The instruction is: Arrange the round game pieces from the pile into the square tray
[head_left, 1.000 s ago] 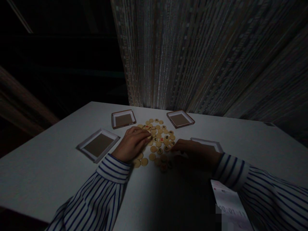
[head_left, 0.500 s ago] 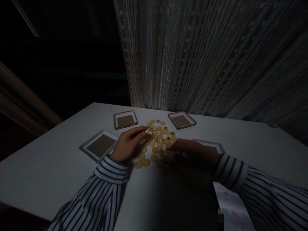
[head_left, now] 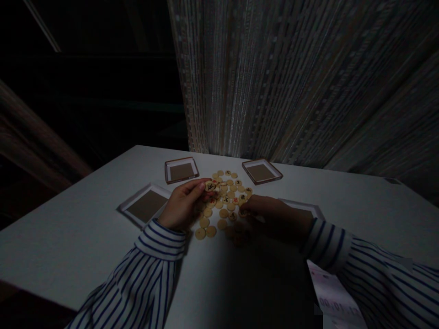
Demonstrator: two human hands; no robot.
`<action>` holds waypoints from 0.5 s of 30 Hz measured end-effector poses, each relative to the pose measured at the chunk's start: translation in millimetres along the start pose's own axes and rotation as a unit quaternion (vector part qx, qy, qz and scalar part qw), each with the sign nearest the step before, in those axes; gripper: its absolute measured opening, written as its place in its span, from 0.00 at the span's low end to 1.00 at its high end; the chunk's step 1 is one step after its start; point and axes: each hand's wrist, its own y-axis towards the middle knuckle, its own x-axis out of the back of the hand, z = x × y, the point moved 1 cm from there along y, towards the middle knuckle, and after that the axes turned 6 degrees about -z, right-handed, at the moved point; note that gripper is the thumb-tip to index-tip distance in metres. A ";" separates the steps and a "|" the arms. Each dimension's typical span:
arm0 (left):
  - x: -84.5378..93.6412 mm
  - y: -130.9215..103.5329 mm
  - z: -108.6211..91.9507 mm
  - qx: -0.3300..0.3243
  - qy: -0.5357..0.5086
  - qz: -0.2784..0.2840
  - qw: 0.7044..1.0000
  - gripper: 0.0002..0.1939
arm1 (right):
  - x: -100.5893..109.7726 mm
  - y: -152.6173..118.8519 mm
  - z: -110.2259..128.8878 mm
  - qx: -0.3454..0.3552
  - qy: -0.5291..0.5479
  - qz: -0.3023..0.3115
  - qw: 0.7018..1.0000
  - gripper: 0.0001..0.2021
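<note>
Round pale xiangqi pieces (head_left: 223, 213) lie in a loose pile on the white table (head_left: 200, 283). Some show black or red characters, while others look blank. Between the thumb and fingers of my left hand (head_left: 181, 203) is a xiangqi piece (head_left: 210, 186), its black-marked face turned up toward me. My right hand (head_left: 274, 214) reaches over the right side of the pile, fingertips down at a piece near its edge. Deep shadow covers those fingers, so whether they grip a piece is unclear.
Two shallow trays, one back left (head_left: 181, 178) and one back right (head_left: 262, 180), stand behind the pile. Another tray (head_left: 125, 210) sits left of my left hand; a fourth (head_left: 317, 212) is partly behind my right hand. A phone-like lit screen (head_left: 334, 290) lies near my right forearm.
The piece in my left hand has turned from edge-on to showing its black character. My right hand stays over the right side of the pile. The whole view has shifted slightly.
</note>
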 end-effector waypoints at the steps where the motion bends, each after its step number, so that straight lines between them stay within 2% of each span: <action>1: 0.7 0.6 0.7 0.005 -0.004 0.007 1.000 0.19 | 0.0 1.3 1.0 0.001 -0.002 -0.008 1.000 0.10; 9: -1.8 -1.3 3.5 0.059 -0.024 0.028 0.998 0.14 | -3.2 10.7 2.9 -0.020 -0.025 -0.084 0.996 0.08; 12: -3.9 -2.0 6.8 0.068 -0.023 0.030 0.997 0.14 | -1.8 16.5 7.5 -0.045 -0.004 -0.120 0.992 0.08; 15: -5.3 -3.1 10.5 0.068 -0.014 0.039 0.997 0.15 | 0.1 22.9 14.4 -0.083 0.026 -0.128 0.988 0.08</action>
